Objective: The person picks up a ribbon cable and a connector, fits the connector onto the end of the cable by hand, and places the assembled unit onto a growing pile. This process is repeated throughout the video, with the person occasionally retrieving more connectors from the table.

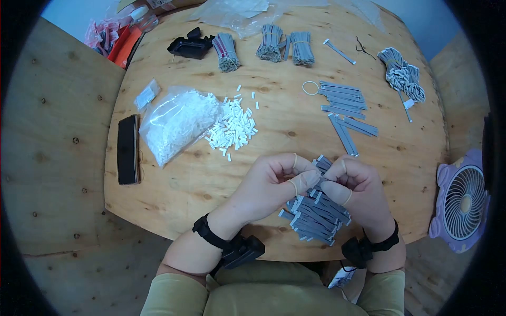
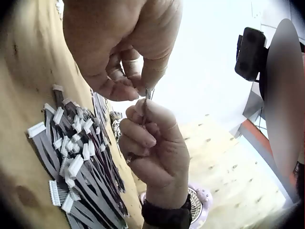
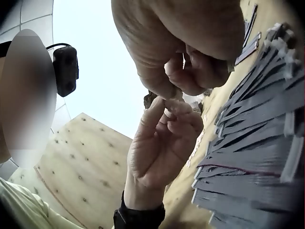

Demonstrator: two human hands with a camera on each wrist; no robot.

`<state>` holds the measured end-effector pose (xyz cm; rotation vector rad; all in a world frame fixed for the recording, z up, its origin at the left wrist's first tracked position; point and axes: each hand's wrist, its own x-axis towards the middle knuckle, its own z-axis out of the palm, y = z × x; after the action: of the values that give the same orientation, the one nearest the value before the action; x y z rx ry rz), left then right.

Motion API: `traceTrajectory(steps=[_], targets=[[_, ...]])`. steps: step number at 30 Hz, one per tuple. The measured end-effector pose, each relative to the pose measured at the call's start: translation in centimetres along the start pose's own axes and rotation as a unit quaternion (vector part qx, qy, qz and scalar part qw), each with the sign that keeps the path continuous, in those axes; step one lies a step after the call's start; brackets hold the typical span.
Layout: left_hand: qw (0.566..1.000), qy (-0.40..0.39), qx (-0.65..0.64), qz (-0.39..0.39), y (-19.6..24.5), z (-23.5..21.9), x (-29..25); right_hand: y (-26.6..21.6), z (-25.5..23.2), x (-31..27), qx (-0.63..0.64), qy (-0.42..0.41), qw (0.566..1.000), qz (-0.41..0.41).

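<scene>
Above a pile of grey ribbon cables with white connectors (image 1: 316, 218), both hands meet at the fingertips. A small thin grey piece (image 2: 148, 93) is pinched between thumb and finger of the left hand (image 1: 274, 181) and of the right hand (image 1: 356, 184). In the left wrist view the left hand (image 2: 121, 43) is above and the right hand (image 2: 159, 143) below, their tips nearly touching. The right wrist view shows the right hand (image 3: 181, 43) close up and the left hand (image 3: 164, 143) beyond it; fingers largely hide the piece there.
Loose flat cables (image 1: 342, 97) lie beyond the hands, with tied cable bundles (image 1: 302, 48) at the back. White pieces (image 1: 234, 126) spill beside a clear bag (image 1: 176, 124). A phone (image 1: 128, 150) lies at the left, a purple fan (image 1: 464, 203) stands at the right.
</scene>
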<state>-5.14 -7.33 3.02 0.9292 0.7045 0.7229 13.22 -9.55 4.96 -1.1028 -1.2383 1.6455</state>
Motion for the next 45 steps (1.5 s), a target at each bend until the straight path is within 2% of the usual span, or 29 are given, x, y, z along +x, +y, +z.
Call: traceTrajectory(steps=[7,10,22,25,31,34,37,40,45], targets=[[1.000,-0.010,-0.023,0.018,-0.3,0.0,0.2,-0.5,0.1,0.1,0.063,0.000,0.996,0.061],[1.000,0.001,-0.029,-0.008,-0.2,0.0,0.2,-0.2,-0.2,-0.1,0.065,-0.001,0.994,0.085],[1.000,0.003,-0.017,0.014,-0.5,0.3,0.2,-0.1,0.1,0.1,0.081,-0.010,0.994,0.074],[1.000,0.009,-0.015,0.017,-0.8,0.1,0.3,-0.1,-0.1,0.1,0.091,-0.005,0.991,0.098],[0.997,0.020,-0.069,0.016,-1.2,0.1,0.4,-0.1,0.5,0.3,0.078,0.018,0.995,0.054],[0.997,0.004,-0.075,0.022,-1.2,0.2,0.3,0.1,0.2,0.1,0.050,0.025,0.995,0.078],[0.993,0.016,-0.120,-0.006,-1.3,0.2,0.4,0.0,0.2,0.1,0.056,0.034,0.995,0.073],[0.989,-0.005,-0.144,0.013,-1.5,0.0,0.5,0.1,0.1,0.1,0.088,0.033,0.993,0.065],[0.973,-0.029,-0.226,-0.032,-0.9,-0.2,0.4,-0.2,0.0,-0.1,0.094,0.018,0.993,0.068]])
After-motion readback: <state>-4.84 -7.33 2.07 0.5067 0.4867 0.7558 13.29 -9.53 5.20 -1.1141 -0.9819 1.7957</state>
